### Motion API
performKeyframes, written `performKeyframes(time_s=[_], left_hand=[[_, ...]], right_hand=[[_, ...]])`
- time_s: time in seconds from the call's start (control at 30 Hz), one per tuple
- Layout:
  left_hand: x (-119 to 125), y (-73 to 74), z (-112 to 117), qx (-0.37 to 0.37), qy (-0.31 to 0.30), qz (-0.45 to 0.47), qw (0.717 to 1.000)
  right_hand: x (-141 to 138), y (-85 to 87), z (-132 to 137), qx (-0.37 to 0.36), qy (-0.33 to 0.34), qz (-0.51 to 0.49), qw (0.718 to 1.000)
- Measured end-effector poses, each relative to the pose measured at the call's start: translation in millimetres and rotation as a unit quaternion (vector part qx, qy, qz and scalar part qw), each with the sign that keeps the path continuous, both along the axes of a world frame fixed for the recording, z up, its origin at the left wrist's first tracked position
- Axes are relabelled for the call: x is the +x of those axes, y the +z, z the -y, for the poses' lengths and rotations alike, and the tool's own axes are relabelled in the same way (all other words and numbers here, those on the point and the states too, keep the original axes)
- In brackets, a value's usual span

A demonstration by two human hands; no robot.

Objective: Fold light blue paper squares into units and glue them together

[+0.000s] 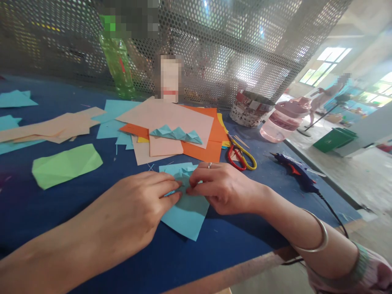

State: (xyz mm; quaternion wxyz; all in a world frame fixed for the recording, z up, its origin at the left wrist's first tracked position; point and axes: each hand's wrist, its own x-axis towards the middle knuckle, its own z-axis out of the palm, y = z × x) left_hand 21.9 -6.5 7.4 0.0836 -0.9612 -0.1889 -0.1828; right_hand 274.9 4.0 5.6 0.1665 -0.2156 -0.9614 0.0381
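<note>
A light blue paper sheet [186,214] lies on the blue table [45,204] in front of me, partly pleated at its far end. My left hand [131,212] and my right hand [220,185] meet over it, fingertips pinched on a fold of the paper. My right wrist wears a silver bangle and one finger a ring. Just beyond, a finished blue zigzag-folded strip [176,134] rests on pink and orange sheets [190,122].
A creased green paper [65,163] lies at the left, with tan and blue sheets behind it. Red-and-yellow scissors [240,155] and a blue glue gun [295,169] lie to the right. A green bottle [118,61], a small basket [251,108] and a pink jar [283,122] stand by the mesh screen.
</note>
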Motion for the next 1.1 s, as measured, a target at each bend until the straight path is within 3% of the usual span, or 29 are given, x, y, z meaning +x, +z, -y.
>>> performKeyframes(time_s=[0.13,0.23,0.37,0.53,0.7,1.1], left_hand=[[0.6,-4.0,1.4,-0.012,0.044,0.050,0.998],[-0.8,-5.7,-1.0,-0.002,0.007,0.010,1.000],[-2.8,-4.5,-2.7,-0.012,0.004,-0.011,1.000],[-3.4,-4.0,-0.9,-0.031,0.010,-0.009,0.999],[-3.3,-4.1,-0.8,0.000,-0.006,-0.013,1.000],[-5.2,-4.0,-1.4,-0.012,0.001,-0.029,1.000]], right_hand=[[-0.4,-1.0,-0.8,0.040,0.013,0.003,0.999],[-0.3,-1.3,-0.9,0.071,0.009,0.011,0.997],[0.4,-0.9,-0.2,0.093,0.004,0.017,0.996],[-0.5,-4.4,0.6,0.095,0.010,0.020,0.995],[-2.0,-8.0,0.8,0.087,0.027,0.016,0.996],[5.1,-4.3,-8.1,0.083,-0.005,-0.027,0.996]])
